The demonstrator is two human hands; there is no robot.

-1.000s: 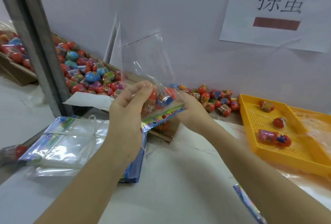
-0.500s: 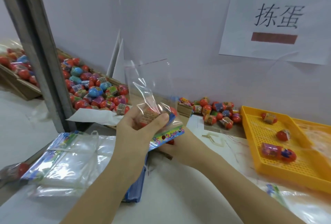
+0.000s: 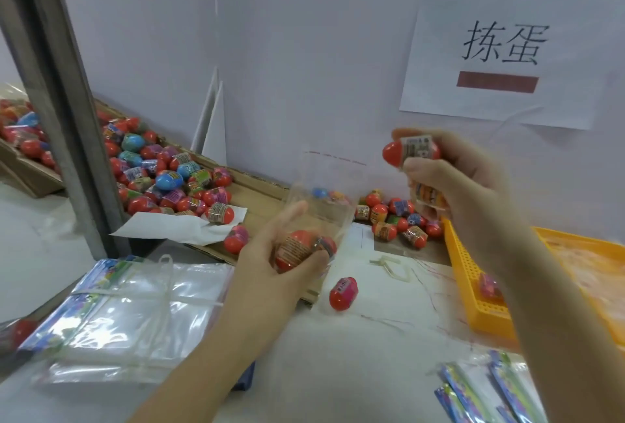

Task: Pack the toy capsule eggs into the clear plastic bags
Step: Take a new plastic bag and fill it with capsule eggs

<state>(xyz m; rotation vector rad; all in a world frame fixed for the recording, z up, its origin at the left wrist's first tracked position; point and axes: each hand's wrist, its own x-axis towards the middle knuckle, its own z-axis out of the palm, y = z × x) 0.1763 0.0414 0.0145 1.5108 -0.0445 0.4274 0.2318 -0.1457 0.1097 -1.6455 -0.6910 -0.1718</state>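
Clear bag (image 3: 324,182) w/ eggs (image 3: 293,250) gripped in L hand (image 3: 265,265), R hand (image 3: 465,192) clutching red egg (image 3: 409,152)

place: packing workstation, probably | evidence: bulk capsule eggs (image 3: 169,179), bag stacks (image 3: 135,321), wall sign (image 3: 500,47)

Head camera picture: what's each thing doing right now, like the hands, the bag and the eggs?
Bag, upright, red egg inside.
Left hand, gripping the bag.
Right hand, raised, holding eggs.
Loose egg, lying on the table.
Bag stack, flat, tied.
Tray, flat on the table.
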